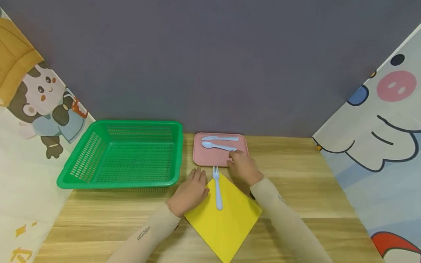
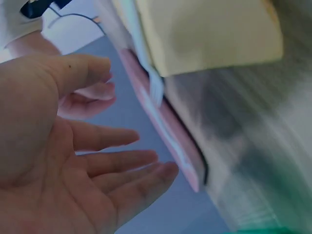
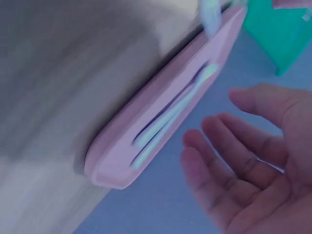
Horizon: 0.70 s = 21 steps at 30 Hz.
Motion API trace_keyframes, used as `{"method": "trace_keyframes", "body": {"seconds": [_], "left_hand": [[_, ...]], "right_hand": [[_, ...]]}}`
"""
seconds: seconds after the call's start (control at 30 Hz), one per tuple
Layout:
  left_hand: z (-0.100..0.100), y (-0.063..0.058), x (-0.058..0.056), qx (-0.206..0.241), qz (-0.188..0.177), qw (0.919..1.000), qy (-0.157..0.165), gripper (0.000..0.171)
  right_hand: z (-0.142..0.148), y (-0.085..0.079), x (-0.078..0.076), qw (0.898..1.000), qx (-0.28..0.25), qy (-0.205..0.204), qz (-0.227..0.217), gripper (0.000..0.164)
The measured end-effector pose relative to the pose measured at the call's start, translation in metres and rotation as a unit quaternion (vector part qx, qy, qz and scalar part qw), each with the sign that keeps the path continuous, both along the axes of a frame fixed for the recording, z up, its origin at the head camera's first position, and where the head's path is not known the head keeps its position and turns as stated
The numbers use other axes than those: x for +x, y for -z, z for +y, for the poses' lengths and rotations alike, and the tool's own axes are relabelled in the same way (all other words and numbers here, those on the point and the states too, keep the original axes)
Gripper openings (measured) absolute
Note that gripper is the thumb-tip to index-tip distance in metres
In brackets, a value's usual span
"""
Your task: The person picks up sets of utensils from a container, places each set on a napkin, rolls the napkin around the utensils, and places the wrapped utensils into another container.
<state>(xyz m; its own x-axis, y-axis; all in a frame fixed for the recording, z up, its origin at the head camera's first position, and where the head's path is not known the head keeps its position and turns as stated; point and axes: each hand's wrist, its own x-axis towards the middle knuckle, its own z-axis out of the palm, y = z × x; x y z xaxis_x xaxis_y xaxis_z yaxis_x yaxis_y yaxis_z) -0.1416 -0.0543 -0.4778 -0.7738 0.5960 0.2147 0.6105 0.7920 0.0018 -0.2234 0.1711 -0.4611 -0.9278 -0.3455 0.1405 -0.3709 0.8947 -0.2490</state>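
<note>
My left hand (image 1: 192, 191) hovers at the left corner of a yellow square napkin (image 1: 233, 215), its fingers relaxed and holding nothing in the left wrist view. A light blue plastic fork (image 1: 218, 193) lies lengthwise on the napkin, tines toward the pink tray (image 1: 210, 159) and past the napkin's far corner. On that tray rest a light blue knife (image 1: 220, 138) at the back and a matching spoon (image 1: 218, 147) in front of it. My right hand (image 1: 244, 168) is over the tray's right front corner, overlapping the spoon's handle end; the right wrist view shows its fingers loosely bent around nothing.
A green plastic basket (image 1: 179, 160) with slotted sides stands left of the tray. Behind the wooden table (image 1: 296, 197) rises a grey panel (image 1: 210, 73), and cartoon-printed panels flank both sides.
</note>
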Motion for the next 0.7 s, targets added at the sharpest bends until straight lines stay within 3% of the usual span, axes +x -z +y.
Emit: {"method": "trace_keyframes", "body": {"seconds": [0.17,0.3,0.43,0.7], "left_hand": [[0.009,0.012,-0.022,0.033,-0.014,0.9988,-0.032,0.057],[0.014,0.018,-0.032,0.059,-0.049,0.9959,-0.048,0.054],[0.016,0.019,-0.036,0.061,-0.063,0.9947,-0.053,0.052],[0.016,0.022,-0.038,0.043,-0.041,0.9967,-0.055,0.053]], "right_hand": [[0.006,0.003,-0.038,0.999,0.011,-0.042,0.000,0.015],[0.011,0.008,-0.062,0.999,0.014,-0.046,-0.024,0.015],[0.011,0.013,-0.077,0.997,0.031,-0.047,-0.050,0.012],[0.001,0.026,-0.092,0.996,0.049,-0.059,-0.050,0.016]]}}
